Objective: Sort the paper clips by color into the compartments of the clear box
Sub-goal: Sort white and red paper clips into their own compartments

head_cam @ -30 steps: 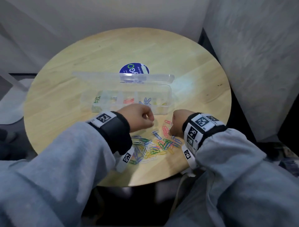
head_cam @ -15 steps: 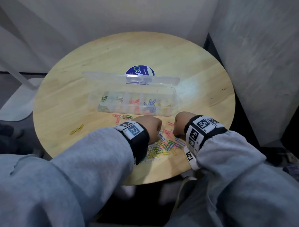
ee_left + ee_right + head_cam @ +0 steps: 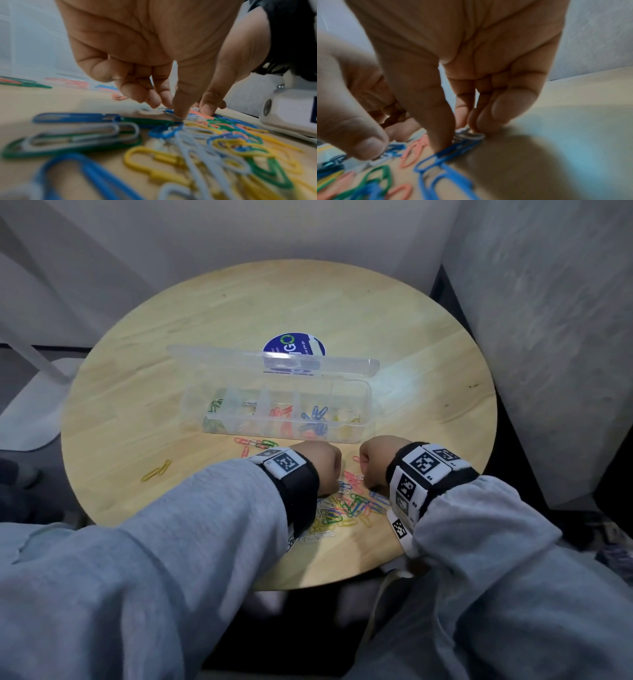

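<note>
Five color-sorted compartments in clear box (image 3: 364, 409); both hands' fingers (image 3: 440, 135) pinching clips (image 3: 349, 505).

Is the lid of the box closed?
No, the lid stands open behind the box, and the clips inside its compartments lie uncovered.

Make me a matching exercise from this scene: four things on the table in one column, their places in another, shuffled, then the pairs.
Things
1. green clips in the box
2. blue clips in the box
3. two yellow clips
4. blue round sticker

Places
A. alone on the table, far left of the pile
B. behind the open lid
C. leftmost compartment
D. second compartment from the right

Pairs: 1-C, 2-D, 3-A, 4-B
</note>
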The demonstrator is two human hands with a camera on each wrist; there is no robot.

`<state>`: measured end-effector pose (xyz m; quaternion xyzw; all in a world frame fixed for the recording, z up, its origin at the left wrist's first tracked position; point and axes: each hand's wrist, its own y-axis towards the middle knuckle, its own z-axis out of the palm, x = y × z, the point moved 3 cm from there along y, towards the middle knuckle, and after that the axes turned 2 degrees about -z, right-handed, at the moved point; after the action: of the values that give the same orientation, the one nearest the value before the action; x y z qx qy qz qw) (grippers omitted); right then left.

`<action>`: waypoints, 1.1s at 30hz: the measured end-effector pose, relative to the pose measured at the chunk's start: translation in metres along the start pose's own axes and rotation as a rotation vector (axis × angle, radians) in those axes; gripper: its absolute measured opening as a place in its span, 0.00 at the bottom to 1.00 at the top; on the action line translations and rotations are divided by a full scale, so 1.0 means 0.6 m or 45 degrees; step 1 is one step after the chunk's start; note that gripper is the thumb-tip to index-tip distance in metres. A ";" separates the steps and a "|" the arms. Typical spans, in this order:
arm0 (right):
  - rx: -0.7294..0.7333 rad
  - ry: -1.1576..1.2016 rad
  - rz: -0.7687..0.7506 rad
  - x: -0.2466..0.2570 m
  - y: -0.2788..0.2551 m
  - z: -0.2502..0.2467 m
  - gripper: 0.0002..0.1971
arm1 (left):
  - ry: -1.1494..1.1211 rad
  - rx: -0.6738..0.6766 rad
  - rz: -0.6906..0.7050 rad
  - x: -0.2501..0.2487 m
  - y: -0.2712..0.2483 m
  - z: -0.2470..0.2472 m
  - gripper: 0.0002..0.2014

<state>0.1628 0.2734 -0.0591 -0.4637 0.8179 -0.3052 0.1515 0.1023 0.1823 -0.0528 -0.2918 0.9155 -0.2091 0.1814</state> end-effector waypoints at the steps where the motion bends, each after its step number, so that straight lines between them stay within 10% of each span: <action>1: -0.003 -0.010 -0.012 0.003 -0.001 0.000 0.04 | -0.003 0.006 -0.006 0.001 -0.001 0.000 0.09; 16: -0.071 0.044 -0.106 0.013 -0.016 -0.001 0.01 | -0.206 -0.085 -0.122 0.034 -0.006 -0.001 0.09; 25: -0.136 1.136 -0.164 -0.022 -0.029 -0.027 0.15 | -0.117 -0.071 -0.088 0.032 -0.008 -0.002 0.06; 33: 0.054 1.342 -0.225 -0.010 -0.033 -0.019 0.15 | 0.062 0.000 -0.065 0.024 -0.005 -0.001 0.05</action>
<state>0.1731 0.2751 -0.0382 -0.3116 0.7346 -0.5246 -0.2967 0.0926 0.1714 -0.0538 -0.3098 0.9120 -0.2205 0.1538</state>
